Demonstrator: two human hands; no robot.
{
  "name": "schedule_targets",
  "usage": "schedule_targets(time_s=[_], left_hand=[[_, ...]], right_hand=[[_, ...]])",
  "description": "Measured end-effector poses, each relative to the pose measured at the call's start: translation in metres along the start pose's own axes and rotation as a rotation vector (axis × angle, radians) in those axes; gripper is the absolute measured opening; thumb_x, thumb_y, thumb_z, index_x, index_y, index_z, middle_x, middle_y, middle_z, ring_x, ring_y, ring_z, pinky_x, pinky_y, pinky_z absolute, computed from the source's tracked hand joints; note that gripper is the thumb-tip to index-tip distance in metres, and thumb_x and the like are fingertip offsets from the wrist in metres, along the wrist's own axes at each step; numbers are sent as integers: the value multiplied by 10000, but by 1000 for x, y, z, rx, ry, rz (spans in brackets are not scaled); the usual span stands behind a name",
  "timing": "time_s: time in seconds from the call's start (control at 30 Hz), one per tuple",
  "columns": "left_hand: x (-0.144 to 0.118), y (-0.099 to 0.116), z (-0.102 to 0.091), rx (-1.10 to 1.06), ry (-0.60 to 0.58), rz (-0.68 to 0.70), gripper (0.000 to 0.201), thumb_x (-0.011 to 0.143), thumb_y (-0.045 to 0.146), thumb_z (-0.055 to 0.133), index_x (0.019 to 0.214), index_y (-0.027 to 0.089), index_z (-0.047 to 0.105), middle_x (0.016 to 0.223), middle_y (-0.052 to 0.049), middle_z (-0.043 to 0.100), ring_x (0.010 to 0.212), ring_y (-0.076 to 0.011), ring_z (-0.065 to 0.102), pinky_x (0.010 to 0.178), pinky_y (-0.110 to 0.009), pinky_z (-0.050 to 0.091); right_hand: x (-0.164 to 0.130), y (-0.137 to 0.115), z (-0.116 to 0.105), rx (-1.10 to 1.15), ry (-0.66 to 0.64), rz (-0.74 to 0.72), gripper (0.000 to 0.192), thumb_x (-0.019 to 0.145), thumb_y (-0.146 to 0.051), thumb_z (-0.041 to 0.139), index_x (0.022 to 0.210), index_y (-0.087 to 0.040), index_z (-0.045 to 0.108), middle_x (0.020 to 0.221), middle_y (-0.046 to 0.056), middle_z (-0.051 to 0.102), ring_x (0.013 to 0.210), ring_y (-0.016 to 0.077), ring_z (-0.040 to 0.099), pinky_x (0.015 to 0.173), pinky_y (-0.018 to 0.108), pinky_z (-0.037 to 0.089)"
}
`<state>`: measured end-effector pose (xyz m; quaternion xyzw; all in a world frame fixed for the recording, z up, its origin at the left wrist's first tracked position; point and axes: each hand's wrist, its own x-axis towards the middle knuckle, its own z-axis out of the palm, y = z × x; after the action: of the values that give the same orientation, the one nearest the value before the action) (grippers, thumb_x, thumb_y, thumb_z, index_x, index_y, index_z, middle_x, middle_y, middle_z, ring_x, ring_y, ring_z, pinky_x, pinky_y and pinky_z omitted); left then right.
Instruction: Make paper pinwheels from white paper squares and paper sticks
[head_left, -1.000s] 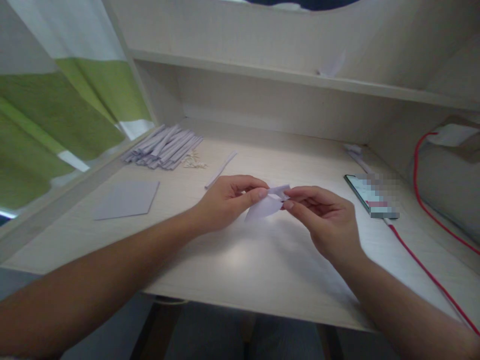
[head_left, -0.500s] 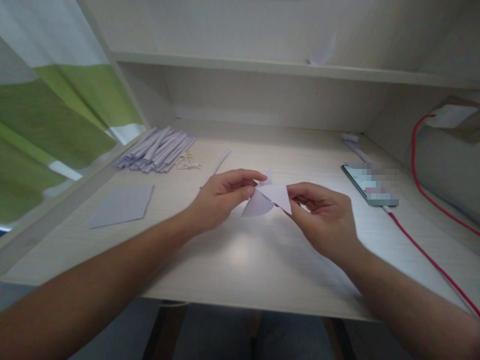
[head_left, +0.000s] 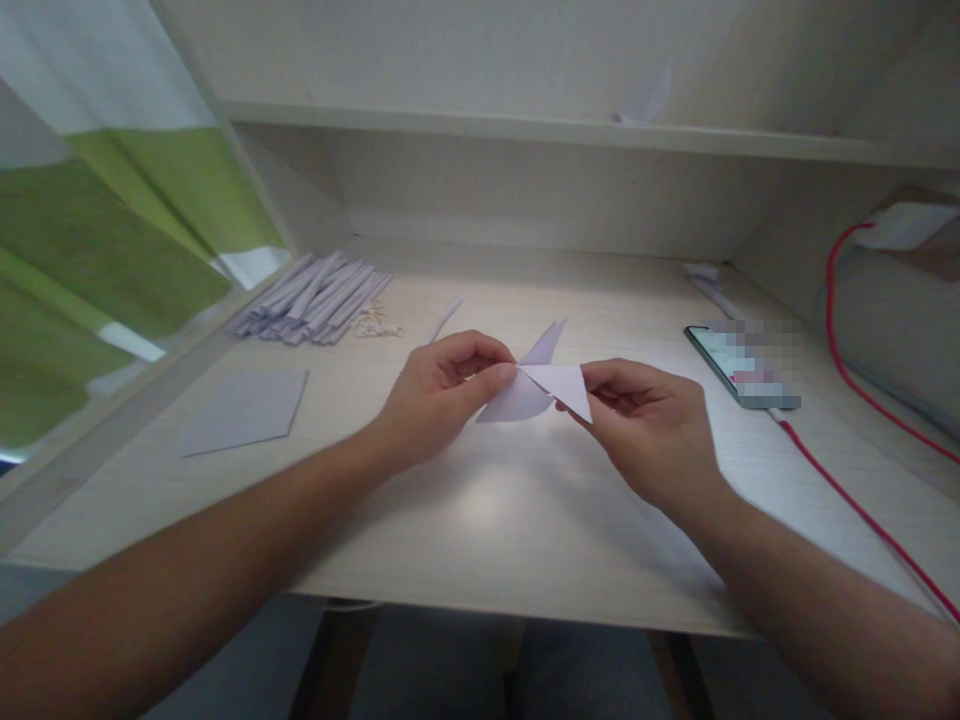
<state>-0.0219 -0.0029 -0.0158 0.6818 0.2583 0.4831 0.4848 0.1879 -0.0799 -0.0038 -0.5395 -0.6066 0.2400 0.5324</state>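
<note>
A white paper pinwheel with pointed, folded blades is held above the desk between both hands. My left hand pinches it near its centre, thumb and forefinger closed on the paper. On the other side my right hand is closed on the edge of the right-hand blade; some of its fingers are hidden behind the paper. One narrow blade points up and away, another hangs toward me. Behind my left hand lies a single thin paper strip, partly covered by the hand.
Rolled paper sticks are piled at the back left, beside small pale string-like bits. A stack of square paper lies at the left. To the right are a phone, a red cable and another paper piece. A shelf overhangs the back.
The pinwheel has turned a little in my fingers, so its far blade now stands out more. Both hands keep hold, the left slightly higher and the right barely shifted.
</note>
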Motion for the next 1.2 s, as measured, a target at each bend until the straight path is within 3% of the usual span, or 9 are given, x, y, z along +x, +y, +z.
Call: schedule_targets(time_s=[0.27, 0.43, 0.67, 1.2], left_hand=[[-3, -2, 4, 2, 55, 7, 126, 832, 272, 875, 893, 192, 798, 840, -20, 785, 747, -132, 716, 671, -217, 567], [-4, 0, 8, 11, 35, -26, 92, 838, 260, 864, 886, 192, 825, 889, -39, 813, 808, -149, 737, 733, -235, 590], [-5, 5, 10, 63, 14, -38, 94, 839, 277, 848, 873, 192, 826, 883, -46, 819, 788, -162, 732, 683, -247, 581], [-7, 3, 10, 117, -21, -10, 63, 868, 244, 813, 895, 189, 827, 890, -35, 823, 816, -162, 750, 716, -242, 607]], right_hand=[[-1, 1, 1, 10, -28, -10, 57, 848, -239, 843, 879, -286, 835, 851, 21, 832, 744, 228, 762, 669, 339, 590], [0, -2, 1, -36, -35, -18, 85, 837, -221, 831, 884, -291, 832, 811, 3, 818, 718, 221, 739, 641, 334, 557], [-2, -5, -1, -154, -62, -81, 100, 888, -229, 773, 842, -308, 815, 710, -18, 743, 658, 209, 663, 594, 333, 480], [-3, -6, -1, -163, -76, -107, 110, 865, -191, 782, 818, -291, 791, 689, -28, 732, 635, 194, 653, 572, 318, 451]])
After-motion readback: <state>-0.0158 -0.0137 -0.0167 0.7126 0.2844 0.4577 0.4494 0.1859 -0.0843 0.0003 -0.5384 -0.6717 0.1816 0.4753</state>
